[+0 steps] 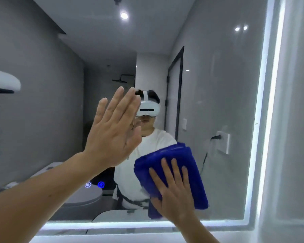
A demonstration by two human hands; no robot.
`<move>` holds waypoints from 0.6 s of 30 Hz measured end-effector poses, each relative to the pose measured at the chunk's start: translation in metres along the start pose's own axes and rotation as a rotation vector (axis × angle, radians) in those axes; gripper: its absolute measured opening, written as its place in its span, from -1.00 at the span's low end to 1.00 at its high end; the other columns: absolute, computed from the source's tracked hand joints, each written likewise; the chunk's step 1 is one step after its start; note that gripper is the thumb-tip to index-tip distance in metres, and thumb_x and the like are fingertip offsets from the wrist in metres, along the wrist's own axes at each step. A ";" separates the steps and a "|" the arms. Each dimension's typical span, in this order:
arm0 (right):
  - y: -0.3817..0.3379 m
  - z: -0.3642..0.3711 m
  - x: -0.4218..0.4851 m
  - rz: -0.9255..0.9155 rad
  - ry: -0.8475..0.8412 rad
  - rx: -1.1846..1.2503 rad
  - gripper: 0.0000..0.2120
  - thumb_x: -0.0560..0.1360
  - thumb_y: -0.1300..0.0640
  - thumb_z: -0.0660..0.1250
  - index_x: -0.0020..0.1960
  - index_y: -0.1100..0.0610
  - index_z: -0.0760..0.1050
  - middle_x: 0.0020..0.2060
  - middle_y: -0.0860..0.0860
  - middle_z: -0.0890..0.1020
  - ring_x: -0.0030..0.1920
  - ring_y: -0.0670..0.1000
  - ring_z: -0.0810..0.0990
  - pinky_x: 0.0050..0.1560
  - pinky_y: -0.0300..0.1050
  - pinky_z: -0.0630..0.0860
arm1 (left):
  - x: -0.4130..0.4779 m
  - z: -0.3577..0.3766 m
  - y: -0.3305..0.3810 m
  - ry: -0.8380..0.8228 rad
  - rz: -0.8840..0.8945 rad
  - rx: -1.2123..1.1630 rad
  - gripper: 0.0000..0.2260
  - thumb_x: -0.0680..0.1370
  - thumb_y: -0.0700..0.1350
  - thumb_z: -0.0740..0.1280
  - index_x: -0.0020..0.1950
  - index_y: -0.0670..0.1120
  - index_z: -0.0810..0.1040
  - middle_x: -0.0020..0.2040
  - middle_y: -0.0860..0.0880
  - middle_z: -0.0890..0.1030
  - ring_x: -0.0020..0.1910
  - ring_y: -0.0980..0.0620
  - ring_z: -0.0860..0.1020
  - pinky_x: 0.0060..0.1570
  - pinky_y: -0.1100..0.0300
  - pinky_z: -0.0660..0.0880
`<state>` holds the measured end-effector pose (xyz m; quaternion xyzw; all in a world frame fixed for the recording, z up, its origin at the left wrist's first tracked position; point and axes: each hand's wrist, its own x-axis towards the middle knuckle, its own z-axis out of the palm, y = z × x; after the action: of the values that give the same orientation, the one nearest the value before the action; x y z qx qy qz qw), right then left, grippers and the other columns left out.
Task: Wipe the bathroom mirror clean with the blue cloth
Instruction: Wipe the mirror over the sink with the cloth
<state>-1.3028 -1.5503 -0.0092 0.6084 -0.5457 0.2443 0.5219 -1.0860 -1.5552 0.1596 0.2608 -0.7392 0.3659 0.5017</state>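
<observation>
The bathroom mirror (pixel 217 88) fills most of the head view, framed by a lit white strip along its right and bottom edges. A folded blue cloth (pixel 167 160) lies flat against the glass in the lower middle. My right hand (pixel 174 192) presses on the cloth with fingers spread, covering its lower part. My left hand (pixel 112 128) is raised flat, fingers together and pointing up, palm at the glass to the left of the cloth; it holds nothing. Its reflection shows just behind it.
Two glowing blue touch icons (pixel 94 184) sit on the lower mirror glass left of the cloth. The mirror reflects a person in a white shirt and headset, a toilet, a shower head, a dark-framed door and a wall socket. A white ledge (pixel 112 237) runs below the mirror.
</observation>
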 end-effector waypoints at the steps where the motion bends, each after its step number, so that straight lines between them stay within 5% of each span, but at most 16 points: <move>1: 0.003 0.007 -0.016 -0.068 -0.033 -0.024 -0.32 0.50 -0.18 0.12 0.58 -0.06 0.11 0.60 0.05 -0.04 0.58 0.19 -0.04 0.54 0.19 -0.17 | 0.004 -0.002 0.001 -0.006 0.008 0.017 -0.43 0.60 0.06 0.06 0.58 -0.13 0.13 0.59 -0.10 0.15 0.59 -0.08 0.05 0.50 -0.17 0.03; 6: 0.039 0.004 -0.003 -0.259 -0.068 -0.019 -0.26 0.46 -0.17 0.14 0.60 -0.09 0.03 0.61 0.02 -0.04 0.57 0.14 0.06 0.54 0.17 -0.12 | 0.038 -0.012 0.007 -0.052 0.007 0.101 -0.43 0.60 0.08 -0.01 0.57 -0.15 0.18 0.59 -0.10 0.16 0.58 -0.08 0.06 0.49 -0.21 0.07; 11: 0.090 -0.042 0.124 0.014 0.103 0.033 -0.36 0.52 -0.15 0.03 0.58 -0.03 0.07 0.58 0.05 0.04 0.58 0.15 -0.03 0.54 0.17 -0.16 | 0.061 -0.016 0.013 -0.050 -0.093 0.091 -0.40 0.58 0.10 -0.06 0.58 -0.12 0.14 0.60 -0.04 0.09 0.59 0.00 -0.02 0.51 -0.16 0.04; 18: 0.146 -0.099 0.291 0.357 0.135 0.077 -0.39 0.63 -0.14 -0.06 0.60 -0.04 -0.19 0.59 0.10 -0.19 0.57 0.19 -0.24 0.50 0.21 -0.26 | 0.079 -0.028 0.001 -0.025 -0.085 0.068 -0.40 0.58 0.12 -0.08 0.59 -0.10 0.13 0.60 -0.02 0.05 0.59 0.02 -0.06 0.53 -0.13 -0.02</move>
<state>-1.3275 -1.5593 0.3299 0.5037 -0.5990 0.3940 0.4818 -1.0999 -1.5341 0.2396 0.3133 -0.7209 0.3658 0.4984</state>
